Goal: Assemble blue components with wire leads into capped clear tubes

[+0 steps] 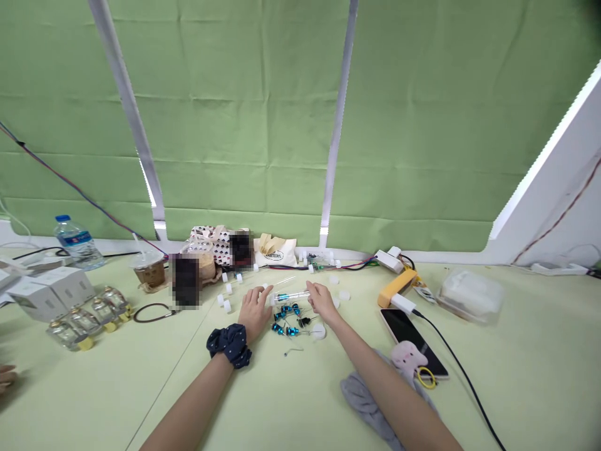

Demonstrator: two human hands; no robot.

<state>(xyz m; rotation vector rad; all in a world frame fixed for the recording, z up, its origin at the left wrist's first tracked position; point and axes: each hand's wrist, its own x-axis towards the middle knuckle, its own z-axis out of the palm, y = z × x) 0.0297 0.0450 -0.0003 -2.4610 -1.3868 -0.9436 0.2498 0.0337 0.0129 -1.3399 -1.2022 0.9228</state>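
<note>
A clear tube (297,295) with a blue metallic piece inside lies sideways between my hands, just above the tabletop. My right hand (322,300) pinches its right end, fingers curled. At the other end, my left hand (254,310) has thumb and index finger around the tube's whitish tip; the exact contact is small and partly hidden. Directly below the tube, several small blue metallic pieces (292,331) with thin stems are scattered, along with a black one (304,321). A round white disc (318,331) sits beside them, and a thin loose pin-like piece (293,351) is closer to me.
White caps (228,288) are spread behind my hands. At left stand glass bottles (84,321), white boxes (51,291), an iced drink (149,270) and a water bottle (77,243). On the right lie a phone (408,335), a yellow power bank (397,288) and a plastic container (469,295).
</note>
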